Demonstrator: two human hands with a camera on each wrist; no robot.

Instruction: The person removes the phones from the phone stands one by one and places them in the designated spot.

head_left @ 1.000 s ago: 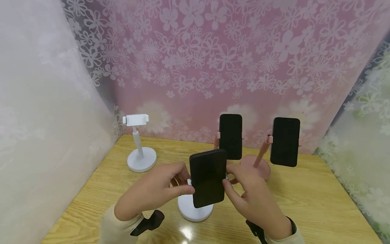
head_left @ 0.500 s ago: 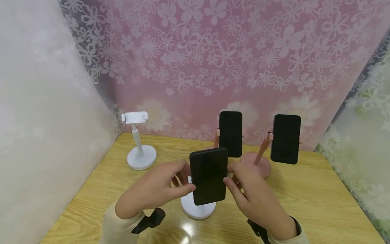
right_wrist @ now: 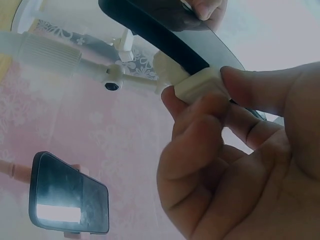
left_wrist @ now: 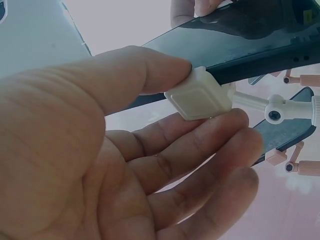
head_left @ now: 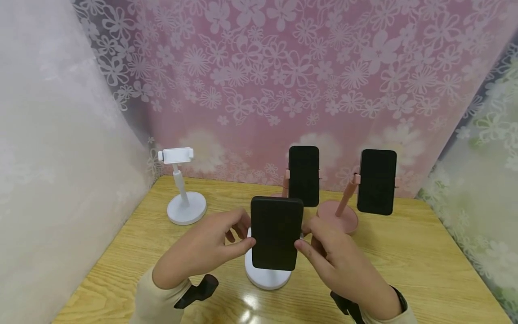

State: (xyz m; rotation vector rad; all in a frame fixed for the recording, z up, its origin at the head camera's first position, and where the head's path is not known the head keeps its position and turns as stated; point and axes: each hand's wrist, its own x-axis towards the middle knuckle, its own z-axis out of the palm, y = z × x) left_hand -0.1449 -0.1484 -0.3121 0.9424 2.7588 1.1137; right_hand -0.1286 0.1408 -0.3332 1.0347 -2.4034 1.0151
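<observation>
A black smartphone (head_left: 276, 234) stands upright in the clamp of a white phone stand (head_left: 267, 278), in the middle of the table's near part. My left hand (head_left: 210, 245) pinches the clamp's left end (left_wrist: 200, 97) between thumb and fingers, the thumb tip at the phone's edge. On the opposite side my right hand (head_left: 340, 258) grips the clamp's right end (right_wrist: 197, 86), with its fingers curled behind and the thumb at the front. In the head view the phone hides most of the clamp and the stand's stem.
Another white phone stand (head_left: 185, 208), without a phone, is at the back left. Two pink stands hold dark phones, a middle phone (head_left: 304, 176) and a right phone (head_left: 377, 182), towards the back. The wooden table (head_left: 408, 270) ends at a pink floral curtain (head_left: 251, 108).
The held phone has turned from a slight tilt to nearly straight. The white stand's base has shifted a little to the right in view. Both hands keep hold of the clamp.
</observation>
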